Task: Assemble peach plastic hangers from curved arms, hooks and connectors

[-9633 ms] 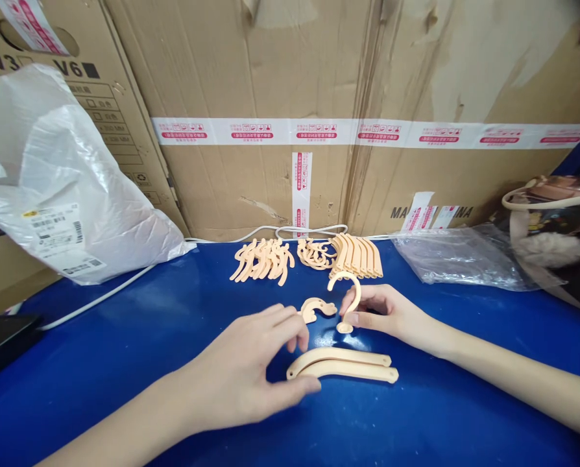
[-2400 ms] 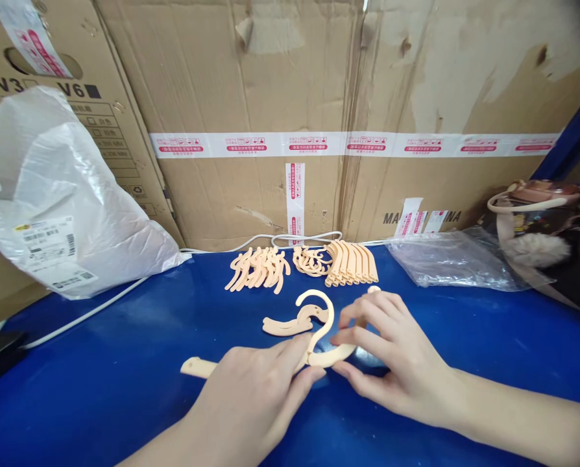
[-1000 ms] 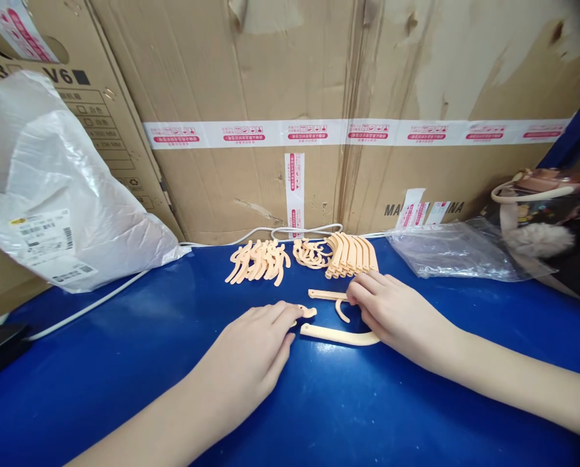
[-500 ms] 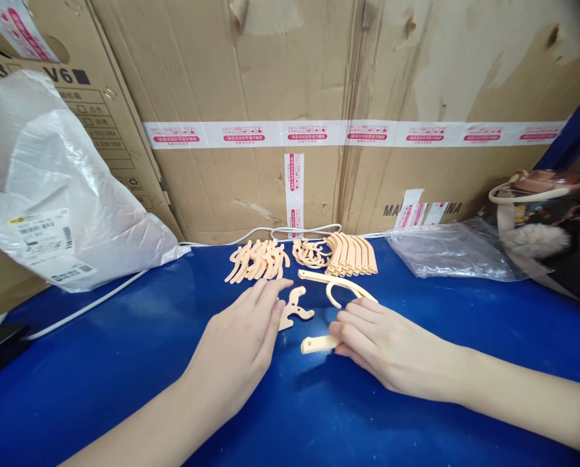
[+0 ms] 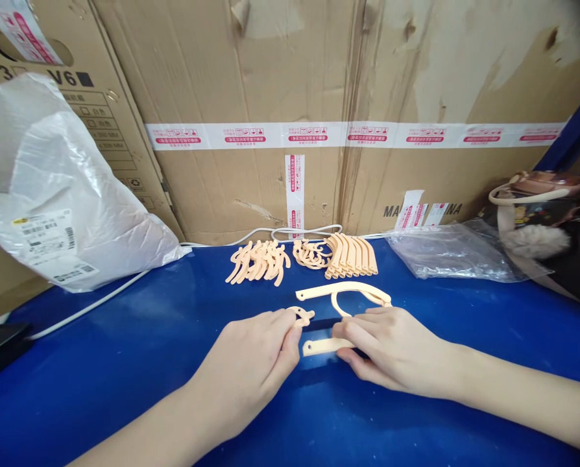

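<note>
Right hand (image 5: 397, 347) now pinches the folded hanger (image 5: 341, 299), left hand (image 5: 251, 360) has grabbed the small connector piece (image 5: 302, 316) beside it.

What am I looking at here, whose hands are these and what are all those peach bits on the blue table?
The camera sits on a person's head, looking down at their own bare hands. The left hand pinches a small peach connector piece. The right hand holds a partly assembled peach hanger by one arm. Farther back on the blue table lie sorted piles of hanger parts. A white plastic bag lies left, a clear bag right, with cardboard boxes behind.
</note>
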